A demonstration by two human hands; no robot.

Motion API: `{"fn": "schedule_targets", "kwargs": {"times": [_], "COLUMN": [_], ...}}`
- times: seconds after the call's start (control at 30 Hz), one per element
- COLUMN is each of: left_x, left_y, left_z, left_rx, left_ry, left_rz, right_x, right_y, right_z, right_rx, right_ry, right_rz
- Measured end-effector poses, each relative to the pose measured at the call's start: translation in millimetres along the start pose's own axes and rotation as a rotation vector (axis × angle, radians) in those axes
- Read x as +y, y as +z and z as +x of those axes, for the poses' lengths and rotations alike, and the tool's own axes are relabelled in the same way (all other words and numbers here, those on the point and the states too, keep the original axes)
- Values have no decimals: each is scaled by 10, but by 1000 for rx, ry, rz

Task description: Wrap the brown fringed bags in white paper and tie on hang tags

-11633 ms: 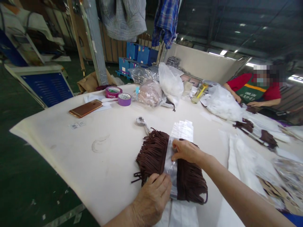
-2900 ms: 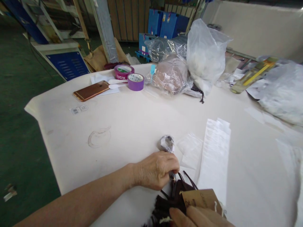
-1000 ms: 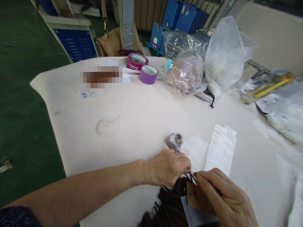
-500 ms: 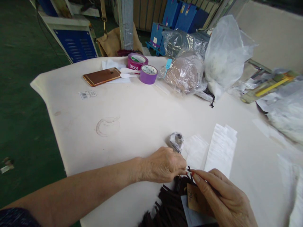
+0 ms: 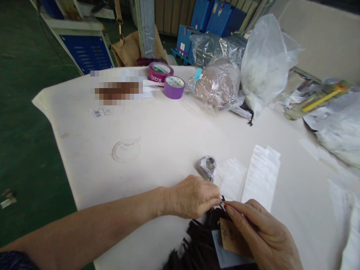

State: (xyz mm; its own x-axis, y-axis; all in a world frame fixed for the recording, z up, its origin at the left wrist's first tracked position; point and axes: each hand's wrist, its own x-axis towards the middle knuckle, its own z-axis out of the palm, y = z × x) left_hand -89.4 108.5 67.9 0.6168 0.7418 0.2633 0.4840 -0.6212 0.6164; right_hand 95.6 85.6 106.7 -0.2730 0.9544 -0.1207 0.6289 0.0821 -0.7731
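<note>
My left hand (image 5: 191, 197) and my right hand (image 5: 260, 234) meet fingertip to fingertip at the top of a dark brown fringed piece (image 5: 199, 243) at the table's near edge. Both hands are closed in a pinch on something small there, which I cannot make out. A brown card tag (image 5: 232, 238) lies under my right fingers, over a white slip. Just beyond my left hand sits a small crinkled silver-wrapped object (image 5: 207, 167). White paper strips (image 5: 261, 176) lie to the right of it.
On the cream table (image 5: 157, 135) stand two purple tape rolls (image 5: 174, 87), a blurred flat object (image 5: 116, 91) and small labels (image 5: 101, 112) at the far left. Clear plastic bags (image 5: 264, 60) with stuffing sit at the back. More plastic lies at the right.
Across the last second both hands stay pinched together at the top of the fringe with small finger shifts. Earlier the fringed piece lay spread out with a plastic strip across it.
</note>
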Motion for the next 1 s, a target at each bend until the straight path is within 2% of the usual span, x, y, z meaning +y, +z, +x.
{"fn": "schedule_targets", "kwargs": {"times": [0.13, 0.23, 0.33, 0.5, 0.57, 0.67, 0.73, 0.8, 0.87, 1.0], "left_x": [-33, -76, -129, -210, -230, -244, -248, -252, -256, -258], "left_y": [4, -11, -42, -26, -5, 9, 7, 5, 4, -3], "left_z": [3, -10, -27, -16, 3, 30, 41, 44, 45, 53], "left_rx": [31, 26, 26, -107, -129, -142, -147, -152, -157, -160], "left_ry": [-22, -2, 24, 132, 146, 156, 163, 173, 181, 186], "left_rz": [-172, -205, -139, 50, 90, 99, 84, 57, 39, 41], "right_x": [14, 21, 50, 101, 111, 138, 163, 178, 173, 132], "right_y": [16, 6, -4, -35, -136, -429, -643, -769, -752, -414], "right_z": [-1, 10, 27, 66, 99, 169, 211, 233, 234, 215], "right_rx": [-29, -36, -52, -141, -168, -183, -109, -8, -5, -199], "right_ry": [37, 37, -3, -133, -158, -233, -315, -389, -419, -366], "right_rz": [27, 9, -37, -128, -176, -277, -356, -415, -439, -386]}}
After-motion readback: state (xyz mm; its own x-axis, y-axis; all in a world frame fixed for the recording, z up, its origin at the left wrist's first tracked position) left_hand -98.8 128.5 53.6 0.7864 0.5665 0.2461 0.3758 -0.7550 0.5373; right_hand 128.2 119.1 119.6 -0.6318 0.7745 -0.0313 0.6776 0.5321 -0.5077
